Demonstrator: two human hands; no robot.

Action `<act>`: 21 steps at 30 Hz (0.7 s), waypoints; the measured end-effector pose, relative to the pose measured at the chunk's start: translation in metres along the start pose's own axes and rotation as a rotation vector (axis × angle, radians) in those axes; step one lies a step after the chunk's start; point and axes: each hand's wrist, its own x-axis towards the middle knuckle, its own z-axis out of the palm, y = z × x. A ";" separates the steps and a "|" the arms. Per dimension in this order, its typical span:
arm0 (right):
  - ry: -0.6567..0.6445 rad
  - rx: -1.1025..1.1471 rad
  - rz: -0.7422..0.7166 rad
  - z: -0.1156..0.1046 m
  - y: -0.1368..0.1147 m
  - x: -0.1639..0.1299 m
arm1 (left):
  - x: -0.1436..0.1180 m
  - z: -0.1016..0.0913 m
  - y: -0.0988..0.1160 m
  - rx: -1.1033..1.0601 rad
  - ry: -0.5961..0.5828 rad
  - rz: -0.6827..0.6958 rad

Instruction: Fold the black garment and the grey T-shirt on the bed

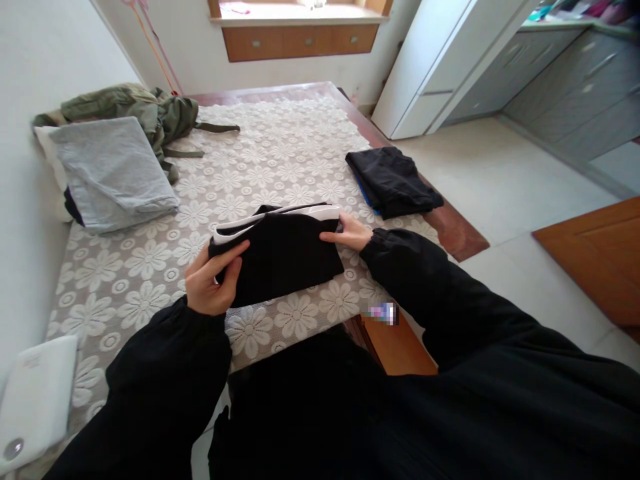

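A folded black garment with white trim (283, 253) lies on the table near its front edge. My left hand (213, 280) grips its left edge, thumb on top. On the garment's right edge my right hand (350, 233) pinches the fabric with its fingers. Both sleeves are black. The table carries a white lace cloth with a flower pattern (260, 160).
A folded grey garment (113, 173) and a crumpled olive one (145, 110) lie at the far left. A folded black garment (393, 180) sits at the right edge. A white device (35, 400) rests near left. Wall runs along the left; tiled floor lies right.
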 end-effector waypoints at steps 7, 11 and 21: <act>-0.132 0.538 0.045 0.019 -0.017 0.013 | -0.019 -0.011 -0.011 0.032 0.108 0.136; -0.307 0.754 0.305 0.030 -0.024 0.006 | -0.027 -0.018 -0.004 0.069 0.120 0.062; -0.192 0.857 0.373 0.037 -0.044 -0.003 | 0.004 -0.015 -0.001 -0.120 0.130 -0.210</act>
